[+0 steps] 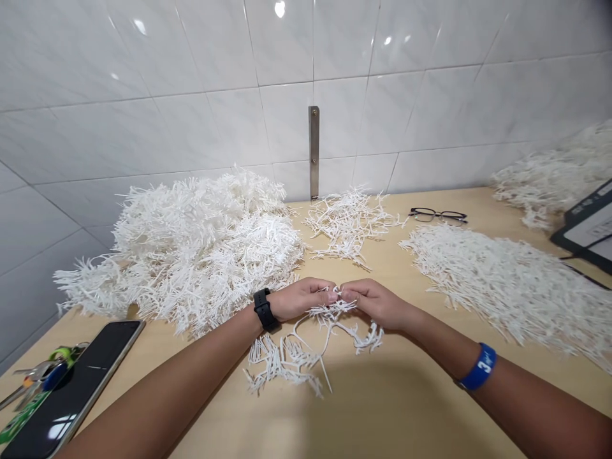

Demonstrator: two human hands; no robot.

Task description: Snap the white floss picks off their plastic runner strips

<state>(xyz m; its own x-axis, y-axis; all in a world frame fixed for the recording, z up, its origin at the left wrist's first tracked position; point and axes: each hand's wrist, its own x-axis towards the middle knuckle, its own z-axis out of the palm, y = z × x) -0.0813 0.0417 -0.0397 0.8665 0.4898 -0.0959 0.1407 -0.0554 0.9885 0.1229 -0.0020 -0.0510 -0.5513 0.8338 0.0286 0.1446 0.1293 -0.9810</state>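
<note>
My left hand (306, 298) and my right hand (375, 302) meet above the middle of the table, thumbs and fingertips pinched close together. Between them hangs a white branched strand piece (327, 322), thin and twig-like, gripped by both hands. Its lower branches (287, 363) droop onto or just above the tabletop. The exact spot where the fingertips press is partly hidden. Just beyond my hands lies a small loose pile of white branched pieces (351, 223). To the left rises a large heap of frilly white pieces (201, 248), close to my left hand.
A flat spread of short white pieces (507, 280) covers the right side, with eyeglasses (437, 215) behind it. Another white heap (564, 169) and a dark-framed object (590, 223) sit far right. A phone (79, 382) and keys (45, 373) lie front left. A tiled wall (215, 127) bounds the table.
</note>
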